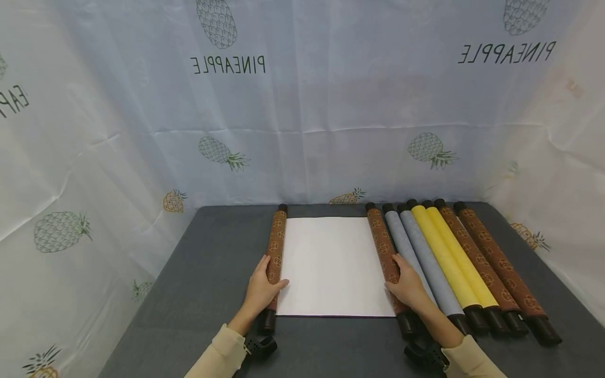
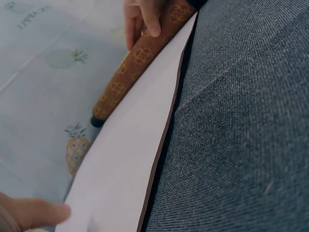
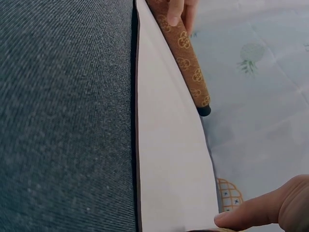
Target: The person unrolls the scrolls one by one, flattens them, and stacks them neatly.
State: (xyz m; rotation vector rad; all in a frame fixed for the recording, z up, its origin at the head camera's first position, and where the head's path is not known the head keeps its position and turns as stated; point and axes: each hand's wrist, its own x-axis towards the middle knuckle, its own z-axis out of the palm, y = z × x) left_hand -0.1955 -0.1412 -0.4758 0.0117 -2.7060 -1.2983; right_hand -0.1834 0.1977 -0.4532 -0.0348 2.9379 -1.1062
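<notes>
A scroll lies partly unrolled on the dark table, its blank white paper [image 1: 334, 268] stretched between two brown rolls with a gold flower pattern and black end knobs. My left hand [image 1: 261, 289] holds the left roll [image 1: 277, 239], fingers along its outer side and thumb toward the paper. On the other side my right hand [image 1: 407, 282] holds the right roll [image 1: 379, 233] in the same way. The left wrist view shows the right hand's fingers [image 2: 145, 19] over the patterned roll; the right wrist view shows the left hand's fingers [image 3: 181, 12] over its roll.
To the right lie several rolled scrolls side by side: two grey [image 1: 427, 262], two yellow [image 1: 446, 257] and two brown patterned ones [image 1: 501, 262]. The grey one nearest the right hand lies close beside its forearm. A pineapple-print curtain [image 1: 331, 105] hangs behind the dark table [image 1: 189, 294].
</notes>
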